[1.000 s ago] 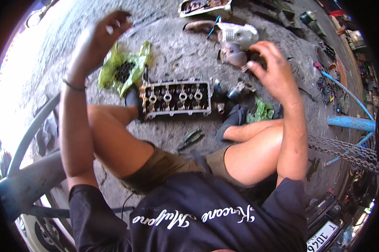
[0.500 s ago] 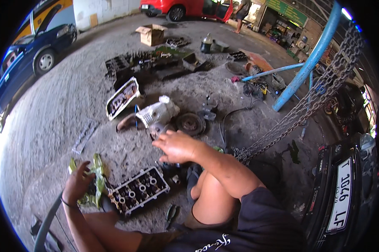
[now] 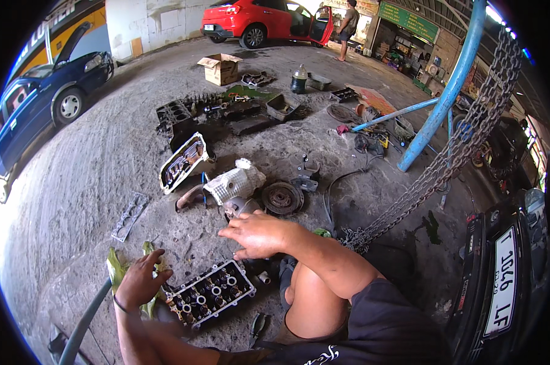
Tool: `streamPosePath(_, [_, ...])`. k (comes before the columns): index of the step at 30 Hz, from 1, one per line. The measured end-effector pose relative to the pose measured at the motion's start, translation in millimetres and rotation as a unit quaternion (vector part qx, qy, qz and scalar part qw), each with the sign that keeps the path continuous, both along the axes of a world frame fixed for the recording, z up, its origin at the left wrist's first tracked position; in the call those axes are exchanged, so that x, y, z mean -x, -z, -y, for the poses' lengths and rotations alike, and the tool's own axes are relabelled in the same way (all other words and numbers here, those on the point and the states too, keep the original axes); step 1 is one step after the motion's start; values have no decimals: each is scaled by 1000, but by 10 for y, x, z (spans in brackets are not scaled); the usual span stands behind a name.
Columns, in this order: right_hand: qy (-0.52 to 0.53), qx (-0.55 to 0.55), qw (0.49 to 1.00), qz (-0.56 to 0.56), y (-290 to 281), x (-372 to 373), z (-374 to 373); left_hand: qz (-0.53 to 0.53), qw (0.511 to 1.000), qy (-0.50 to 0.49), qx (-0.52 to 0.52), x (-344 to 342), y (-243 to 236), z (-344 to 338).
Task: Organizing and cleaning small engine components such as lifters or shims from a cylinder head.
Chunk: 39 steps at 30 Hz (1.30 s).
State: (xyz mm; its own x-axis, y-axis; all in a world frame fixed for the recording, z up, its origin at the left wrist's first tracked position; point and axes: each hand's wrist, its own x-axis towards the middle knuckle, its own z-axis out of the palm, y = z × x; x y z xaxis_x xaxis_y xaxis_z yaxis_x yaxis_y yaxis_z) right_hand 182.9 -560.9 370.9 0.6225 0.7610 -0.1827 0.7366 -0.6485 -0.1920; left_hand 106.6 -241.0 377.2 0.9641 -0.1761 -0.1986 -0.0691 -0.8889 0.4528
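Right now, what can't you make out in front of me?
All in the head view:
- Green bag: its middle and whatever it holds, behind your left hand.
- Grey dome: its near end, covered by your right hand.
- Red car: its roof, cut off by the upper edge.
- Box: its inside, hidden by its own sides.

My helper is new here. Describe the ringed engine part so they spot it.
From the thick blue pole, follow the chains down-left to the person's bare right leg. Just left of it, a long engine part lies on the floor. Four pale rings in its dark inside set it apart from the cream-edged part farther off.
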Motion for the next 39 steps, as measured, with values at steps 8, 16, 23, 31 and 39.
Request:
streamPosePath(8, [22,-105,993,40,-133,-243,158,5,999,45,-12,-12,-53,133])
streamPosePath(16, [-41,-82,996,21,-24,-194,22,27,998,63,-13,-68,-22,158])
streamPosePath(23, [-37,-65,997,5,-45,-181,4,25,997,71,-17,-54,-50,211])
streamPosePath(31, [-51,-74,996,-2,19,-202,32,31,997,69,-13,-42,-3,145])
streamPosePath(39, [-38,-56,997,-25,105,-244,46,27,998,64,-13,-48,9,89])
